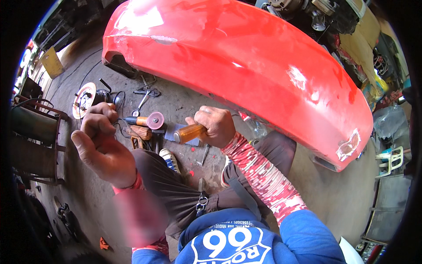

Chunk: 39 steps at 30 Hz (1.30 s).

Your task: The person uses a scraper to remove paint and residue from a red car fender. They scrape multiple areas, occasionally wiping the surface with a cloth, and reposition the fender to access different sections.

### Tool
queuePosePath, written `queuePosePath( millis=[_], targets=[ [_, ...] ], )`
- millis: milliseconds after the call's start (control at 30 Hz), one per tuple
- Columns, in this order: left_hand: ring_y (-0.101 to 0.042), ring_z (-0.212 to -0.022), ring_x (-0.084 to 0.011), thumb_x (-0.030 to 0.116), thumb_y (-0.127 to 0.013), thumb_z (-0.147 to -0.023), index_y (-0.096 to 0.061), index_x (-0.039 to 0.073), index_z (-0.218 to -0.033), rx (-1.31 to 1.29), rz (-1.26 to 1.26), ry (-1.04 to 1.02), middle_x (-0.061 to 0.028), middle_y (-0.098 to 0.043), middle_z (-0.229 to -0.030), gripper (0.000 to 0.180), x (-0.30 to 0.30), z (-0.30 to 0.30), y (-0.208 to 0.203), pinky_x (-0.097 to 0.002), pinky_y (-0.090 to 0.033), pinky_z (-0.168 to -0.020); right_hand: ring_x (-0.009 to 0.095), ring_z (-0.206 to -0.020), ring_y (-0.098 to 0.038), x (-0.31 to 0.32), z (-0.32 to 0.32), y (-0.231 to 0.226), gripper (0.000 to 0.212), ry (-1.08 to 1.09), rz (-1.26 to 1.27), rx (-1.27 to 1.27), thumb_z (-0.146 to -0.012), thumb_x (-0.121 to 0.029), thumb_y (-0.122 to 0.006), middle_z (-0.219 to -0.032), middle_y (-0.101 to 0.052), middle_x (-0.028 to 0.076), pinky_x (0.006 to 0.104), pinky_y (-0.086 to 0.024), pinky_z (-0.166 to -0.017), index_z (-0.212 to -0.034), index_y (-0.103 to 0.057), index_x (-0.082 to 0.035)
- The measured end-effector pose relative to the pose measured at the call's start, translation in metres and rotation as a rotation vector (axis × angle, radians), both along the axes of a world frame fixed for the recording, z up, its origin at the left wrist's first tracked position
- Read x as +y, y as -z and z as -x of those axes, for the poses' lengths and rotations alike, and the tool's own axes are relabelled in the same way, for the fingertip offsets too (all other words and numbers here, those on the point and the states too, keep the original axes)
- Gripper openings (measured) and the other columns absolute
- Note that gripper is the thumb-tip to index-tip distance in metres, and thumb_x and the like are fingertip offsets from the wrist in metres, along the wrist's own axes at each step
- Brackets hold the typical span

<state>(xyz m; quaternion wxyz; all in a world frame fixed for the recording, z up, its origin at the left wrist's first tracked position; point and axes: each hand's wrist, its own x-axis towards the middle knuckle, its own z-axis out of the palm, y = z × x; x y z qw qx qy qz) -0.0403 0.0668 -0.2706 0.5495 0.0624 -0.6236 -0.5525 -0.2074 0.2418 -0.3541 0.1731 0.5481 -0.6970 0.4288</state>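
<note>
My right hand is wrapped round the amber handle of a tool that looks like a screwdriver. Its butt end points left, and the shaft is hidden by the hand. My left hand is raised at the left, fingers loosely bent and thumb apart, with nothing in it. Ahead of both hands lies a large red car bumper, with pale scraped patches at its ends. Between my hands, on the floor, rests an angle grinder with a pink disc.
Beside the grinder lie a brown wooden piece and a blue-grey sheet. A cable reel stands beyond my left hand. Dark metal racks line the left side. A white plastic stool is at the far right.
</note>
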Motion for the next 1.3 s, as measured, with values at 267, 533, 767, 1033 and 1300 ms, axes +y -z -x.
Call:
queuePosePath(
  millis=[267, 533, 767, 1033, 1300],
  targets=[
    [-0.067, -0.09, -0.0353, 0.017, -0.068, -0.095, -0.059, 0.001, -0.114, -0.861, 0.244, 0.322, -0.0175, -0.066, -0.108, 0.027, 0.058, -0.003, 0.025, -0.0414, -0.053, -0.078, 0.034, -0.071, -0.067, 0.009, -0.015, 0.013, 0.021, -0.182, -0.38, -0.083, -0.081, -0.03, -0.076, -0.078, -0.064, 0.01, 0.0466, -0.054, -0.061, -0.082, -0.066, -0.011],
    [-0.065, -0.079, -0.0175, 0.016, -0.057, -0.104, -0.052, 0.001, -0.133, -0.806, -0.348, 0.406, -0.0102, -0.067, -0.095, 0.033, 0.115, -0.017, 0.095, -0.033, -0.052, -0.069, 0.031, -0.13, -0.052, 0.031, -0.02, -0.006, 0.039, 0.009, -0.588, 0.157, -0.07, -0.016, -0.076, -0.126, -0.063, 0.011, 0.0464, -0.042, -0.104, -0.108, -0.07, -0.015],
    [-0.045, -0.06, -0.0028, 0.032, -0.049, -0.112, -0.048, 0.009, -0.144, -0.49, -1.028, 0.61, 0.0017, -0.056, -0.086, 0.04, 0.157, 0.0, 0.115, -0.0189, -0.036, -0.05, 0.027, -0.106, -0.065, 0.05, -0.041, 0.025, 0.047, 0.28, -0.102, -0.7, -0.086, -0.004, -0.068, -0.12, -0.065, 0.014, 0.0398, -0.052, -0.096, -0.131, -0.054, 0.001],
    [-0.045, -0.056, -0.0042, 0.03, -0.056, -0.109, -0.043, 0.008, -0.146, -0.466, -0.787, 0.478, 0.0038, -0.052, -0.078, 0.044, 0.205, 0.032, 0.128, -0.0208, -0.036, -0.048, 0.024, -0.118, -0.059, 0.096, 0.002, 0.048, 0.043, 0.123, 0.685, -1.737, -0.094, -0.039, -0.073, -0.129, -0.062, 0.001, 0.045, -0.043, -0.097, -0.128, -0.061, -0.015],
    [-0.049, -0.069, -0.0087, 0.031, -0.055, -0.109, -0.05, 0.001, -0.142, -0.445, -0.751, 0.34, -0.0008, -0.055, -0.082, 0.044, 0.221, 0.052, 0.146, -0.0282, -0.045, -0.063, 0.017, -0.095, -0.062, 0.107, 0.004, 0.06, 0.053, 0.138, 0.742, -1.693, -0.091, -0.051, -0.075, -0.112, -0.067, -0.001, 0.0376, -0.048, -0.087, -0.127, -0.063, -0.014]
  ],
)
